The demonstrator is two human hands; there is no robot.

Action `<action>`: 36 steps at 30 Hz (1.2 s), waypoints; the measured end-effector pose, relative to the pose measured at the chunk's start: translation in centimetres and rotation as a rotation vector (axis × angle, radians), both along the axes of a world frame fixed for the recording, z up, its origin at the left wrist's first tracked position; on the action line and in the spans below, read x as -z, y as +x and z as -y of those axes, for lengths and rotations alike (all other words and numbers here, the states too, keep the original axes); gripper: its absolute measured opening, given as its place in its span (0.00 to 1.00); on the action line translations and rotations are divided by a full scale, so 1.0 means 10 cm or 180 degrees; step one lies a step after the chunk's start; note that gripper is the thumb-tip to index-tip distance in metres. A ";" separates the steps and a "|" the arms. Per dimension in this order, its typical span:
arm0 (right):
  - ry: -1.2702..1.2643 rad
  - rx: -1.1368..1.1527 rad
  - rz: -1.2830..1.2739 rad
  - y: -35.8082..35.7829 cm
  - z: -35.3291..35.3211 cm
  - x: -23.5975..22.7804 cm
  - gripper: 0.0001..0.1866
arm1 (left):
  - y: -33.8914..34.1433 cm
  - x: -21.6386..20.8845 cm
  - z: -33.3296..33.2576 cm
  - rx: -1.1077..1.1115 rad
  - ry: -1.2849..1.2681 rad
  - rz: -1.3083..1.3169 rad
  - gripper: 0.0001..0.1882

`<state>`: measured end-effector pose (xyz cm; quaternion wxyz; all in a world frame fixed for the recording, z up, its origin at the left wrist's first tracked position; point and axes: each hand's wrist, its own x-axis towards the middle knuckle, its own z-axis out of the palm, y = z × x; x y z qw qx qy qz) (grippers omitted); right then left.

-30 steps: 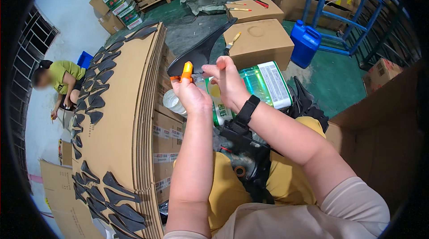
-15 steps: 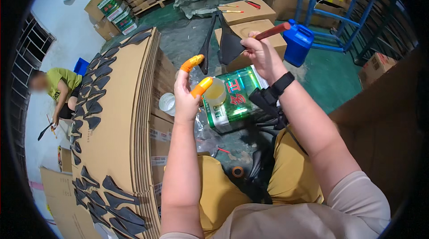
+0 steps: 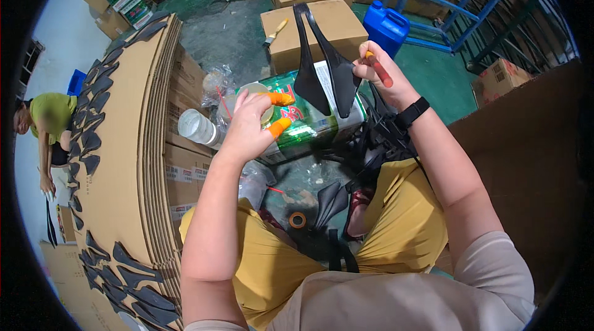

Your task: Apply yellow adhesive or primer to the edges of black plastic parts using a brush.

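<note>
My right hand (image 3: 387, 77) is closed, with a black two-bladed piece (image 3: 340, 74) pinched at its right edge. The piece hangs with its narrow joined end up and its wide blades down. In the same hand is a red-handled tool (image 3: 382, 73); its far end is hidden. My left hand (image 3: 244, 123) has orange covers on thumb and forefinger, and its fingers are spread with nothing between them. It hovers over a cup (image 3: 255, 91) that it partly hides. The cup stands on a green tin (image 3: 294, 130) lying on its side.
Stacked cardboard (image 3: 133, 126) at left carries several black pieces. A white tub (image 3: 197, 125) stands beside it. Ahead are a carton (image 3: 309, 24) with a brush (image 3: 276, 32) on it and a blue jug (image 3: 385, 29). A tape roll (image 3: 297, 219) lies on the floor. Another person (image 3: 52, 120) works far left.
The black piece has come down and nearer, over the tin. My left hand has moved left and down, away from the piece. My view has shifted to the right.
</note>
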<state>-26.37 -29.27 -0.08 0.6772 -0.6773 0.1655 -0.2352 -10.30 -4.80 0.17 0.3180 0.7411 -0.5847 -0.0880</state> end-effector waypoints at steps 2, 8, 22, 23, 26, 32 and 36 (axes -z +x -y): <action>-0.0124 0.0083 -0.0113 -0.07 0.06 0.07 0.14 | -0.02 0.09 0.08 -0.0379 0.0104 -0.0295 0.18; -0.0239 0.0001 -0.0093 -0.22 0.17 0.28 0.14 | -0.08 0.35 0.29 -0.1082 -0.0337 -0.1119 0.22; -0.0085 -0.0283 -0.0744 0.10 0.13 0.74 0.14 | -0.23 0.35 0.26 -0.0222 0.0254 -0.0137 0.14; -0.0330 -0.0261 -0.0867 0.13 0.12 0.77 0.14 | -0.23 0.38 0.25 -0.0123 0.0414 0.0020 0.15; -0.1054 -0.0181 -0.1099 0.23 0.13 0.89 0.17 | -0.23 0.53 0.26 -0.0116 0.1016 0.0134 0.17; -0.1776 -0.0007 -0.1394 0.35 0.17 0.98 0.20 | -0.23 0.74 0.33 0.0063 0.1180 0.0280 0.19; -0.1912 -0.0071 -0.1597 0.36 0.26 0.96 0.20 | -0.21 0.82 0.37 0.0084 0.1090 0.0254 0.19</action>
